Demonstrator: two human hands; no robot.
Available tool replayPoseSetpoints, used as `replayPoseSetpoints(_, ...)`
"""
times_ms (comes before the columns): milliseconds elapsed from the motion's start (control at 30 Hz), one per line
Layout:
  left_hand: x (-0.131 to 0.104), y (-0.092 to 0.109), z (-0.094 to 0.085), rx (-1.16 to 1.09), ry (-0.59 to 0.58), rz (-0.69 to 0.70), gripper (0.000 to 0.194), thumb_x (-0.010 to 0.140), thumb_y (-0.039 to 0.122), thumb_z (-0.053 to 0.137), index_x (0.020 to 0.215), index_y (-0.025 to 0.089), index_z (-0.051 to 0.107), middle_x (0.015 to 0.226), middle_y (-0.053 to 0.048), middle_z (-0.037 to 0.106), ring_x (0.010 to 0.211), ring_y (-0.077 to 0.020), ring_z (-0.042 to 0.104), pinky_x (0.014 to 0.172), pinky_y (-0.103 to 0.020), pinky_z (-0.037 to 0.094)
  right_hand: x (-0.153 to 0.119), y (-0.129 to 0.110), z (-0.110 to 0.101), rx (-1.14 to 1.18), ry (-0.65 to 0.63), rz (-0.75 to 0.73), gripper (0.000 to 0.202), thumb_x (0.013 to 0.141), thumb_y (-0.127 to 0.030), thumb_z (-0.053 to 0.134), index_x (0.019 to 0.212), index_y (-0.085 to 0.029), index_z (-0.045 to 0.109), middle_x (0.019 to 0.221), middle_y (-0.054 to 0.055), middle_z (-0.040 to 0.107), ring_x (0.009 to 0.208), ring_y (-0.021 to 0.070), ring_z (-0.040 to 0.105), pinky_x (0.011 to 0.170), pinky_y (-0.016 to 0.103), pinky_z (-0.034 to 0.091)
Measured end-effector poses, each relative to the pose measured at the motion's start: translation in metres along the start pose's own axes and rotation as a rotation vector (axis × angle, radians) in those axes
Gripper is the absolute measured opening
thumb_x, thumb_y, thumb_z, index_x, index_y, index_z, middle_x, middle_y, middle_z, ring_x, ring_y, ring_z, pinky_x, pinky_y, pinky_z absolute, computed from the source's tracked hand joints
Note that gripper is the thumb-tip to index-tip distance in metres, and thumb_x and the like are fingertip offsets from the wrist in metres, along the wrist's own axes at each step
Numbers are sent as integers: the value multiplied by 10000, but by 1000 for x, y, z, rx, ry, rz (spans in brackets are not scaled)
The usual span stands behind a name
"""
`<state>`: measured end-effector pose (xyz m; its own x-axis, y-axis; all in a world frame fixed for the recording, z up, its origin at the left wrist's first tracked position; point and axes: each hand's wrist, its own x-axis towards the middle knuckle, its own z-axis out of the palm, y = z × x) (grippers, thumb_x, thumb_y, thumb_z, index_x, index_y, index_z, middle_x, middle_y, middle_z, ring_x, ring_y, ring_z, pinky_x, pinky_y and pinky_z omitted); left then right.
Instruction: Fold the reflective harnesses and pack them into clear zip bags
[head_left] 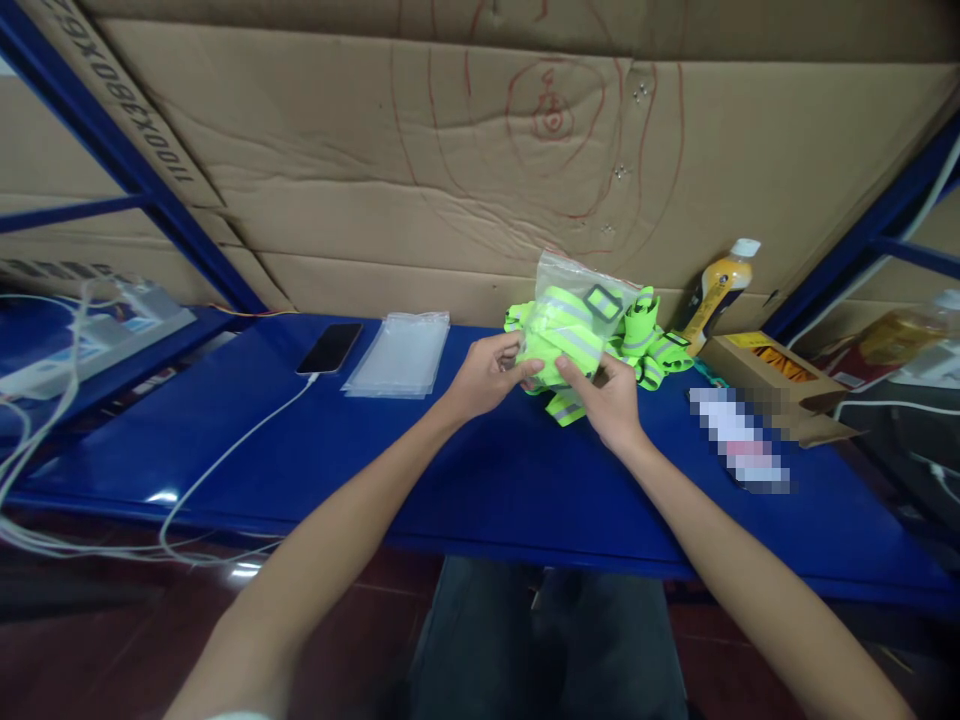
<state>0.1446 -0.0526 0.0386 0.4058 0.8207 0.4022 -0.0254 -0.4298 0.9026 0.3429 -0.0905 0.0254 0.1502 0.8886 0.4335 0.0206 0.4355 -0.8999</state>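
Observation:
A clear plastic bag with a folded neon yellow-green reflective strap and a black buckle inside is held up over the blue table. My left hand pinches its lower left side between thumb and fingers. On its lower right, my right hand grips it, the thumb pressed on the front. More neon straps lie in a loose heap behind and to the right of the bag, and a strap end hangs below it. Flat empty clear bags are stacked left of my hands.
A black phone on a white cable lies at the left of the blue table. To the right are a yellow-labelled bottle, an opened cardboard box and a blurred-out item. Cardboard stands behind; a power strip sits far left.

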Motion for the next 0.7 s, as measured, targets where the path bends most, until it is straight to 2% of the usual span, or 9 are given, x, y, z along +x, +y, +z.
replayPoseSetpoints(200,-1,5,2,-64,13,-20,564,793,574,952,1103,161,726,1129,-105,784,1110,-285,755,947,-338,602,-1,-2,-3,-53,-53,-66,463,822,-598,889,1052,-199,838,1065,75,849,958,279,767,898,428,629)
replayPoseSetpoints(267,-1,8,4,-114,38,-29,634,783,584,958,1192,157,731,1192,-128,795,1157,-313,759,969,-362,611,-3,1,-2,-84,-94,-75,453,823,-583,896,1053,-198,833,1024,71,840,949,281,761,927,445,623)
replayPoseSetpoints(400,-1,8,3,-153,76,-31,674,788,613,951,1225,136,757,1219,-153,811,1159,-334,774,980,-387,623,-6,6,-2,-132,-149,-80,492,784,-608,926,1045,-204,819,936,59,807,957,290,752,964,459,620)
replayPoseSetpoints(567,-1,3,1,-212,58,-37,657,781,527,984,1262,136,764,1252,-154,813,1200,-332,773,1000,-371,620,-5,7,-3,-192,-153,-78,546,782,-655,911,1065,-203,796,915,56,774,874,250,707,848,398,609)
replayPoseSetpoints(700,0,1,3,-216,86,-29,672,775,524,986,1281,150,751,1267,-146,812,1223,-329,766,1005,-366,623,-6,5,-3,-254,-155,-108,485,795,-645,900,917,-202,743,805,16,684,707,175,571,699,335,502)
